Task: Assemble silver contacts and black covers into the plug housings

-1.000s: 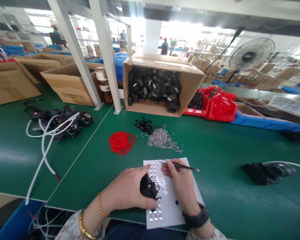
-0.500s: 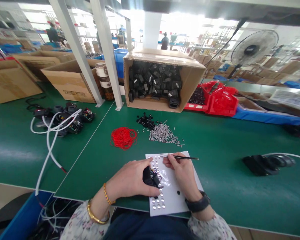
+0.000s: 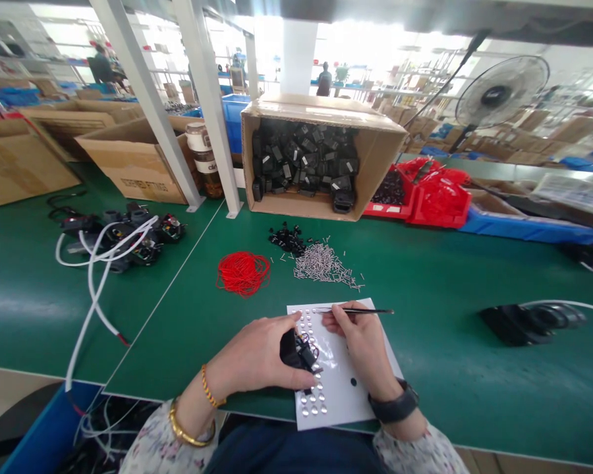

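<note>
My left hand is closed around a black plastic housing with wires and small parts showing in its open side. Pinched in my right hand is a pair of tweezers, its tips pointing left over the sheet. Beneath both hands lies a white sheet with rows of small clear round stickers along its left part. A small black disc rests on the sheet, left of my right wrist.
Beyond the sheet are a red wire bundle, a pile of metal pins and small black parts. A carton of black housings stands behind. Cabled units lie left, a black device right.
The view has shifted very slightly. Both hands, the housing and the tweezers stay in nearly the same place over the sheet.
</note>
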`<state>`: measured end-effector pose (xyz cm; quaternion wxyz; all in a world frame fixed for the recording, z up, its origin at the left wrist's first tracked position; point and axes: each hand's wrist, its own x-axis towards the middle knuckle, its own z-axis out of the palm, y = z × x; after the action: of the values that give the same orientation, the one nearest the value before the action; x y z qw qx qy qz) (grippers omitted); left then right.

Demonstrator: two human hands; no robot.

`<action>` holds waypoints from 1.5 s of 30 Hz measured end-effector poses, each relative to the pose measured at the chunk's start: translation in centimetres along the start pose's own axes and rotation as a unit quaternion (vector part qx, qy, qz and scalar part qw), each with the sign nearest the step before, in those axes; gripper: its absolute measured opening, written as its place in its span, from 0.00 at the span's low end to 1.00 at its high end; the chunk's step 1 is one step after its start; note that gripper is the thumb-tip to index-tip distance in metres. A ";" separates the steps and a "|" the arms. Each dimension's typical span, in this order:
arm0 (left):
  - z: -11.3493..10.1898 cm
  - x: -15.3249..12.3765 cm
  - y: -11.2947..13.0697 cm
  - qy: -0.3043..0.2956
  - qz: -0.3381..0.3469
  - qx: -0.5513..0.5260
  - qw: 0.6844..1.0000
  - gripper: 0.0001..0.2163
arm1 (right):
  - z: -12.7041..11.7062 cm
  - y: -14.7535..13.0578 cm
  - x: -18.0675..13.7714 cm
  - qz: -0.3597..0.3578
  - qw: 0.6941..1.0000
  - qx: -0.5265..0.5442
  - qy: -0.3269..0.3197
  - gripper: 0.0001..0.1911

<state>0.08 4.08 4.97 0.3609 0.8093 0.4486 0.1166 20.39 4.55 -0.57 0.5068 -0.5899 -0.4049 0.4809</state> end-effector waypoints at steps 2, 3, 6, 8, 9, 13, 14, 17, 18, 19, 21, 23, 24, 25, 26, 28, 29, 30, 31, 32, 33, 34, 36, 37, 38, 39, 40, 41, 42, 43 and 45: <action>0.0 0.0 -0.1 -0.002 0.000 -0.011 1.000 0.32 | 0.1 -0.1 -0.1 -0.002 1.000 -0.001 0.003 0.21; -0.1 0.0 -0.1 -0.003 0.000 -0.021 1.000 0.31 | 0.1 -0.1 -0.1 -0.003 1.000 -0.001 0.004 0.20; -0.2 -0.2 -0.3 0.002 0.003 -0.074 0.997 0.29 | 0.2 -0.2 -0.2 -0.005 1.000 0.004 0.010 0.20; -0.4 -0.5 -0.3 0.012 -0.008 -0.102 0.995 0.25 | 0.2 -0.1 -0.2 -0.008 1.000 0.014 0.015 0.20; -0.5 -0.6 -0.1 0.024 -0.019 -0.110 0.993 0.24 | 0.2 -0.1 -0.2 -0.008 1.000 0.020 0.016 0.20; -0.5 -1.3 0.6 0.159 -0.057 -0.119 0.978 0.26 | 0.0 0.1 -0.3 -0.003 0.999 0.054 0.006 0.19; -0.3 -1.4 0.7 0.193 -0.056 -0.133 0.971 0.27 | -0.2 0.1 -0.4 0.000 0.998 0.066 0.003 0.19; 1.1 -1.4 0.5 0.246 -0.038 -0.204 0.947 0.28 | -0.6 -0.2 -0.5 0.019 0.990 0.136 0.016 0.18; 1.8 -1.3 0.2 0.257 -0.034 -0.227 0.939 0.29 | -0.7 -0.4 -0.6 0.023 0.985 0.168 0.026 0.18; 2.5 -1.2 0.0 0.266 -0.032 -0.245 0.932 0.30 | -0.8 -0.7 -0.8 0.027 0.979 0.200 0.032 0.18; 3.8 -1.0 -0.5 0.279 -0.032 -0.277 0.919 0.31 | -0.9 -1.6 -1.6 0.041 0.967 0.252 0.024 0.17; 4.7 -0.9 -0.6 0.284 -0.033 -0.301 0.910 0.31 | -0.7 -2.4 -2.8 0.066 0.957 0.281 -0.011 0.15; 5.0 -0.9 -0.6 0.284 -0.033 -0.309 0.907 0.32 | -0.5 -2.8 -3.5 0.079 0.954 0.288 -0.032 0.14; 5.1 -0.8 -0.5 0.283 -0.033 -0.314 0.906 0.32 | -0.2 -3.1 -4.2 0.086 0.952 0.291 -0.050 0.13; 5.2 -0.8 -0.4 0.281 -0.034 -0.317 0.905 0.32 | 0.2 -3.2 -4.7 0.087 0.951 0.290 -0.061 0.12; 5.1 -0.8 -0.2 0.277 -0.035 -0.317 0.907 0.33 | 0.8 -3.3 -5.5 0.080 0.954 0.282 -0.068 0.12; 5.0 -0.8 -0.1 0.276 -0.036 -0.315 0.907 0.33 | 1.2 -3.3 -5.7 0.076 0.956 0.275 -0.065 0.12; 5.0 -0.8 -0.1 0.275 -0.038 -0.314 0.908 0.34 | 1.4 -3.2 -5.8 0.072 0.959 0.268 -0.061 0.13; 4.9 -0.8 0.0 0.275 -0.040 -0.314 0.908 0.35 | 1.7 -3.1 -5.8 0.070 0.961 0.262 -0.058 0.13; 4.9 -0.8 0.0 0.274 -0.042 -0.314 0.908 0.35 | 1.8 -2.9 -5.7 0.070 0.962 0.258 -0.057 0.13; 4.9 -0.8 0.0 0.275 -0.042 -0.313 0.908 0.35 | 1.9 -2.9 -5.6 0.068 0.963 0.256 -0.057 0.12; 4.9 -0.8 0.0 0.275 -0.042 -0.313 0.908 0.35 | 2.0 -2.8 -5.5 0.067 0.963 0.256 -0.057 0.12; 5.0 -0.8 0.0 0.275 -0.042 -0.311 0.909 0.35 | 2.1 -2.8 -5.4 0.068 0.963 0.255 -0.056 0.12; 5.0 -0.8 0.0 0.274 -0.042 -0.310 0.909 0.35 | 2.1 -2.8 -5.4 0.069 0.963 0.255 -0.055 0.13; 5.0 -0.8 0.0 0.274 -0.043 -0.309 0.910 0.35 | 2.1 -2.8 -5.4 0.070 0.963 0.254 -0.052 0.13; 5.0 -0.8 0.0 0.274 -0.044 -0.308 0.910 0.35 | 2.1 -2.9 -5.4 0.070 0.964 0.253 -0.050 0.14; 5.0 -0.8 0.0 0.275 -0.045 -0.308 0.910 0.35 | 2.1 -2.9 -5.4 0.070 0.964 0.251 -0.047 0.14; 5.0 -0.8 0.0 0.275 -0.045 -0.308 0.910 0.35 | 2.1 -2.9 -5.4 0.070 0.965 0.250 -0.046 0.14; 5.0 -0.8 -0.1 0.277 -0.044 -0.308 0.909 0.35 | 2.2 -2.9 -5.4 0.069 0.965 0.248 -0.044 0.14; 5.0 -0.7 -0.1 0.278 -0.042 -0.310 0.908 0.35 | 2.2 -2.9 -5.3 0.068 0.966 0.247 -0.043 0.14; 5.0 -0.7 -0.2 0.278 -0.040 -0.314 0.907 0.35 | 2.3 -2.9 -5.3 0.067 0.966 0.246 -0.039 0.14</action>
<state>2.10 1.19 1.37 0.4613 0.5707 0.5027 0.4570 17.02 0.37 3.07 0.5867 -0.4540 -0.2533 0.6210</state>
